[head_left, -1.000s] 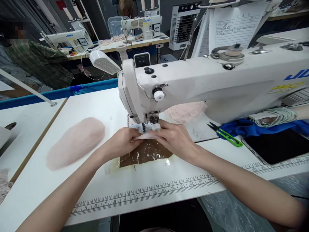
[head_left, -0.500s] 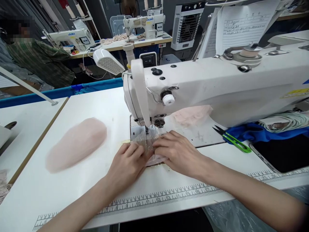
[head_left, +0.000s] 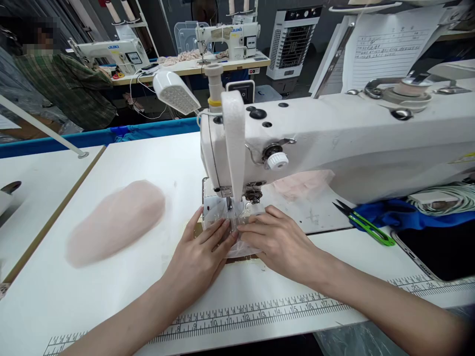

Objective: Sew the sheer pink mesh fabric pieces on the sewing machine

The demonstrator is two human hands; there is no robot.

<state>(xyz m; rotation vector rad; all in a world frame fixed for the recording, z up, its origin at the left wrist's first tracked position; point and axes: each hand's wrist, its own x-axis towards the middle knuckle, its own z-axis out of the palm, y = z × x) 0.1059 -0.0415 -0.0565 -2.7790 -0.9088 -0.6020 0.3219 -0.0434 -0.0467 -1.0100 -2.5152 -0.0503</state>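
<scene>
At the needle of a white sewing machine (head_left: 334,131), a sheer pale piece of fabric (head_left: 243,251) lies under the presser foot (head_left: 229,203). My left hand (head_left: 196,254) rests with fingers spread and flat on the fabric's left side and the machine bed. From the right, my right hand (head_left: 280,242) has its fingers bent and pressed together on the same fabric, just in front of the foot. My fingers cover part of the cloth. An oval stack of sheer pink fabric (head_left: 118,222) lies to the left. More pink fabric (head_left: 302,184) sits beneath the machine arm.
Green thread snips (head_left: 371,230), a blue cloth (head_left: 386,210) and a black phone (head_left: 438,247) lie on the right. A printed ruler (head_left: 274,314) runs along the front edge. Across the room, a person (head_left: 67,84) sits beside another sewing machine (head_left: 115,54).
My left hand's fingers have gone from curled together to spread flat on the fabric. My right hand stays at the fabric. The view has shifted slightly.
</scene>
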